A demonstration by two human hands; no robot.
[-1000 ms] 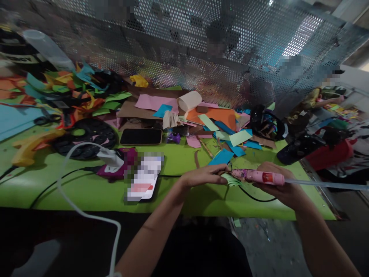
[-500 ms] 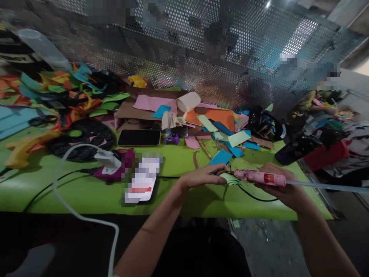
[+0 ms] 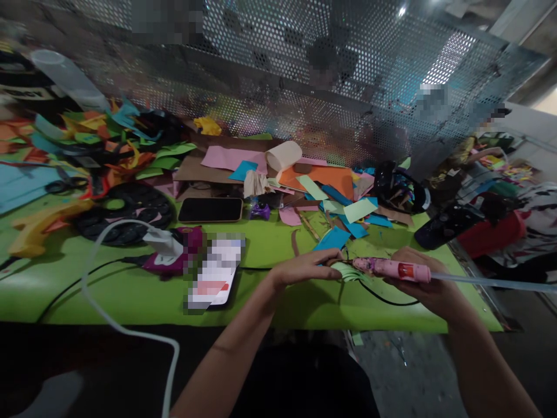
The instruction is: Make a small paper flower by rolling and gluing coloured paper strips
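My left hand [image 3: 308, 266] pinches a small bundle of pale green paper pieces [image 3: 348, 271] between thumb and fingers, just over the table. My right hand [image 3: 420, 284] is wrapped round a pink hot glue gun [image 3: 398, 269], its nozzle pointing left at the paper. A long translucent glue stick [image 3: 491, 282] sticks out of the gun's rear to the right. The nozzle tip is close to my left fingertips; whether it touches the paper I cannot tell. Under the gun a black cord [image 3: 387, 299] curves along the table.
On the green table [image 3: 261, 302] lie a lit phone [image 3: 217, 273], a dark phone [image 3: 210, 209], a purple power strip [image 3: 191, 241] with a white charger, a black round tray [image 3: 126, 212] and a yellow glue gun [image 3: 41, 226]. Paper scraps [image 3: 319, 183] cover the back, before a perforated metal panel [image 3: 270, 69].
Both hands, the pink glue gun and the green paper stay almost where they were. The view has shifted very slightly.
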